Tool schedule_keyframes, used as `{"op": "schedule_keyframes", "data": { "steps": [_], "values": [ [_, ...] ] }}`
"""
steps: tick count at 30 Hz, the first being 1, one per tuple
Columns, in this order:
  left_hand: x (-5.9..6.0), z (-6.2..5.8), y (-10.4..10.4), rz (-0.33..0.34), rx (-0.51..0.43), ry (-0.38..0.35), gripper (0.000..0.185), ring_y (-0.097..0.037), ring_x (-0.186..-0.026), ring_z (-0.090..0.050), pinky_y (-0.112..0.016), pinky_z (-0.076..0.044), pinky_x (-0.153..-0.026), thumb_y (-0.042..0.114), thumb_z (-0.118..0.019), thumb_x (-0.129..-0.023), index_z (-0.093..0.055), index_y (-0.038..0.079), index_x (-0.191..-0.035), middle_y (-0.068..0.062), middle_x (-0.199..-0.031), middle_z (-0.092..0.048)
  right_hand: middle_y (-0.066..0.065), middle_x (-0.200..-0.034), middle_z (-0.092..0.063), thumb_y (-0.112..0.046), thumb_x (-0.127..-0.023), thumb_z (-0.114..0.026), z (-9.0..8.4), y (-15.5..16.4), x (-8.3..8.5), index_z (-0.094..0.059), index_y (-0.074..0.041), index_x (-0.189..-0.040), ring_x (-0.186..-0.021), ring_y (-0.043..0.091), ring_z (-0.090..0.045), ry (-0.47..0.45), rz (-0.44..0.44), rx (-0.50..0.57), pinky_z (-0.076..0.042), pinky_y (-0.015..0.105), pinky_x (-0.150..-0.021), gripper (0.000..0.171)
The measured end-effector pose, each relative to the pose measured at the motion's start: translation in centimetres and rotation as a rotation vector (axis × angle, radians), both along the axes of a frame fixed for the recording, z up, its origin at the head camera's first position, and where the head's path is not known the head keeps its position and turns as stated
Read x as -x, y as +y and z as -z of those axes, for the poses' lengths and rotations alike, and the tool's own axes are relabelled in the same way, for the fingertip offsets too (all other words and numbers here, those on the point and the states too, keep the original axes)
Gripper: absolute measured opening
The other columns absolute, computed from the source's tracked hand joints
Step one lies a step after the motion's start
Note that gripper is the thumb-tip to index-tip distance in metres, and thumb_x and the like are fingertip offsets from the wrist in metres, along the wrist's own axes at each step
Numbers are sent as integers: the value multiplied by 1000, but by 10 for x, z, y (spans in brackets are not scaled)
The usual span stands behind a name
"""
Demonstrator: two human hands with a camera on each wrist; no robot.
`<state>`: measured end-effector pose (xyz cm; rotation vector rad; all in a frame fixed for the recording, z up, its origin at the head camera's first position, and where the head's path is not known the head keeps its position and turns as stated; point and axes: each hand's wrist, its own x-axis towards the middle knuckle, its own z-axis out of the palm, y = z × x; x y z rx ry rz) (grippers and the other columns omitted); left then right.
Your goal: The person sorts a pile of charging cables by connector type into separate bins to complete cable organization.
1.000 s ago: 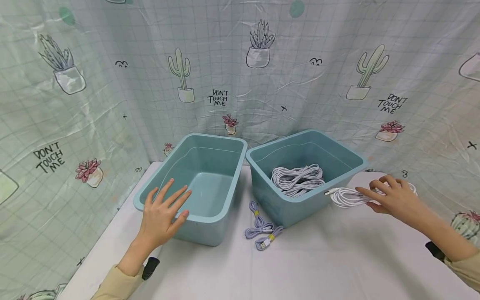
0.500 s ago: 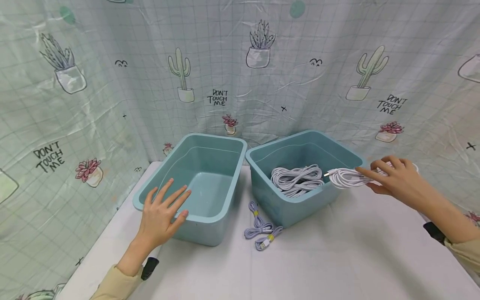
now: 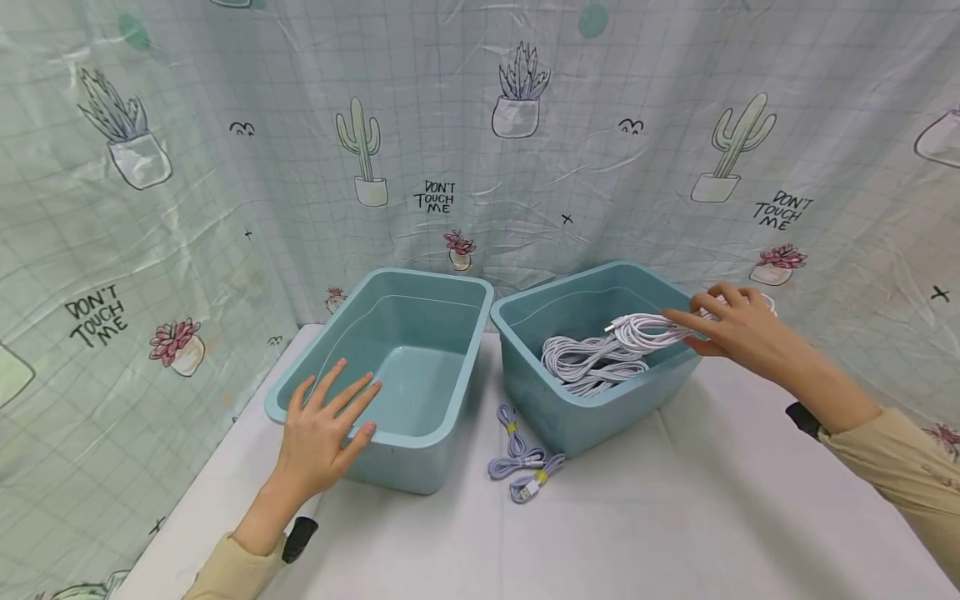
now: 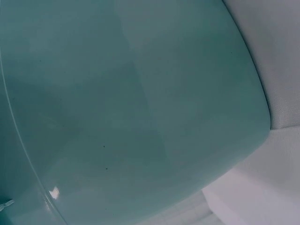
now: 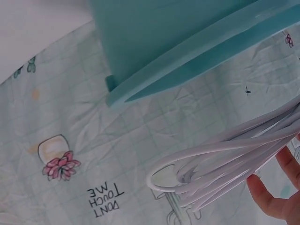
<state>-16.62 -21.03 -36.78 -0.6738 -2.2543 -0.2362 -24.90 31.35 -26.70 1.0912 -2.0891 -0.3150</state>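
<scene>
The right hand (image 3: pixel 738 321) held its grip pinched round a bundle of smooth, looped white cable (image 3: pixel 647 332), which hung above the opening of the right tub (image 3: pixel 577 427), a tapered blue-green plastic box with rounded corners. Inside lay more coiled white cables (image 3: pixel 592 360), stacked in thick oval loops. The left hand (image 3: pixel 318 433) kept a spread grip, fingers straight, over the near-left corner of the matching left tub (image 3: pixel 420 465); contact could not be told. On the white worktop (image 3: pixel 562 550), thin lilac cables (image 3: pixel 542 477) sat tightly folded before a creased, glossy curtain (image 3: pixel 300 50).
</scene>
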Motion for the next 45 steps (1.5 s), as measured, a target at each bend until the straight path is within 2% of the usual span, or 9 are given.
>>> {"op": "schedule_keyframes", "data": {
  "steps": [7,12,14,16,19,21,26,36,45],
  "values": [
    [0,0,0,1,1,3,60,-32,-128,-36,-61,-26,-94,53,-19,-93,-57,16,-120,-7,-121,-59,3,-86,-52,-51,-93,-12,-4,-15,16,-57,-25,-107,-81,26,-47,-80,14,16,-43,47,-55,54],
    [-1,0,1,2,1,6,61,-32,-128,-36,-61,-26,-94,53,-19,-93,-57,15,-120,-8,-121,-59,4,-88,-52,-50,-92,-13,-6,-24,29,-57,-24,-107,-82,27,-47,-105,27,-4,-44,47,-56,53],
    [-1,-1,1,2,-1,7,61,-32,-128,-36,-61,-26,-94,53,-19,-93,-57,15,-120,-8,-121,-59,4,-89,-53,-46,-93,-30,-7,-27,34,-57,-24,-108,-84,28,-47,-117,35,-17,-45,47,-58,37],
    [0,-1,1,3,-3,8,61,-32,-128,-36,-61,-26,-93,53,-19,-93,-57,15,-120,-8,-120,-59,5,-90,-53,-37,-88,-52,-7,-31,38,-57,-24,-109,-85,28,-48,-136,46,-19,-44,48,-60,25],
    [0,0,1,3,-5,8,60,-32,-128,-36,-61,-26,-93,53,-19,-93,-58,15,-120,-8,-120,-60,6,-91,-53,-22,-71,-73,-8,-36,42,-57,-24,-110,-86,29,-47,-166,67,-23,-44,49,-62,42],
    [0,0,1,4,-7,10,60,-32,-128,-36,-61,-27,-93,53,-20,-93,-58,15,-120,-7,-120,-60,6,-92,-54,-21,-68,-75,-9,-40,45,-56,-24,-111,-86,29,-47,-183,85,-33,-43,49,-64,47],
    [0,1,1,9,-7,25,59,-31,-127,-37,-61,-28,-92,53,-21,-93,-58,15,-119,-8,-119,-60,5,-93,-54,-23,-73,-71,-9,-48,53,-55,-25,-112,-88,29,-47,-222,126,-67,-43,49,-68,42],
    [-1,0,1,8,-2,13,60,-33,-127,-36,-62,-27,-92,53,-20,-93,-58,15,-119,-8,-119,-60,5,-89,-53,-24,-75,-70,-2,-62,72,-57,-26,-109,-82,28,-47,-182,88,-111,-42,47,-69,37],
    [0,0,1,11,-6,20,59,-33,-126,-37,-61,-27,-92,52,-20,-93,-58,15,-119,-8,-118,-61,6,-95,-54,-24,-78,-67,-1,-67,82,-56,-27,-113,-90,30,-47,-206,113,-130,-42,53,-77,36]
  ]
}}
